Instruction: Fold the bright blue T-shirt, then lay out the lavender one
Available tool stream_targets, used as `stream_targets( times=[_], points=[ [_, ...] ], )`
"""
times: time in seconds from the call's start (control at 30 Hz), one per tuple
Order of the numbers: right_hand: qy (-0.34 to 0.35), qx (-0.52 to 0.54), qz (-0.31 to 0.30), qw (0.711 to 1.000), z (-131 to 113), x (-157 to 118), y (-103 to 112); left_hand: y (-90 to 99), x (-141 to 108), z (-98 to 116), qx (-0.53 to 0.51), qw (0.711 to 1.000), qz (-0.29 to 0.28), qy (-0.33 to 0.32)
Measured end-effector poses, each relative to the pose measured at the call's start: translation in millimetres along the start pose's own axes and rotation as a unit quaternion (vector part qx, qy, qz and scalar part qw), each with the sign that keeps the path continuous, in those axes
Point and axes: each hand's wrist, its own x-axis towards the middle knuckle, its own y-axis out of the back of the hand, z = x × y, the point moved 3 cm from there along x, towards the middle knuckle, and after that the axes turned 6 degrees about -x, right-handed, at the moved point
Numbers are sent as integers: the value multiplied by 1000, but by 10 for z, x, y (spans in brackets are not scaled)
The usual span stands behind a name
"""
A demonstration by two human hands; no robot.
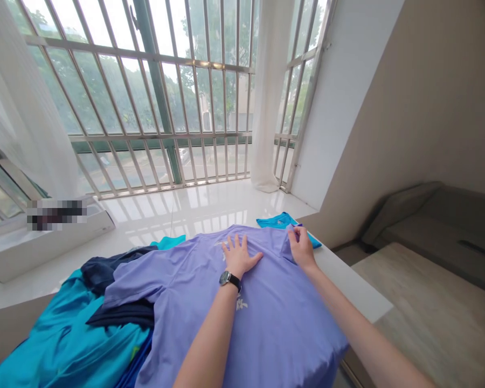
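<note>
A purple T-shirt (202,291) with white printed characters lies spread over the white window ledge, its lower part hanging toward me. My left hand (239,254), with a dark-strapped watch (229,278) on the wrist, rests flat on the shirt's chest with fingers spread. At the shirt's right side, my right hand (301,246) pinches the fabric near the sleeve. Just behind that hand lies a folded turquoise garment (275,220), partly covered by the purple shirt. The shirt's left sleeve overlaps a dark navy garment (121,317).
Turquoise clothing (64,328) is heaped at the left. A white box (48,237) stands on the ledge (210,199) at far left. Metal bars (165,134) and white curtains (269,97) line the window. At right are a wooden surface (436,302) and a grey padded piece of furniture (440,226).
</note>
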Motion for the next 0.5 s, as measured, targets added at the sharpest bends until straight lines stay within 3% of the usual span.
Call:
stream_targets(
  times=[0.07,0.13,0.2,0.27,0.37,0.5],
  points=[
    [63,3,-85,994,-260,-204,-166,53,-1,-3,-22,999,36,6],
    [152,2,-206,967,-468,-448,-263,119,11,-4,-61,996,67,12],
    [201,-13,-266,943,-523,-657,-198,162,37,-1,-103,993,62,11],
    [180,-45,-239,953,-382,-785,31,177,66,0,-126,991,33,11],
    [96,-120,-160,975,97,-933,510,189,105,-3,-131,991,13,28],
    [15,-200,-156,967,649,-1162,979,218,246,50,-126,990,-12,57]
  ],
)
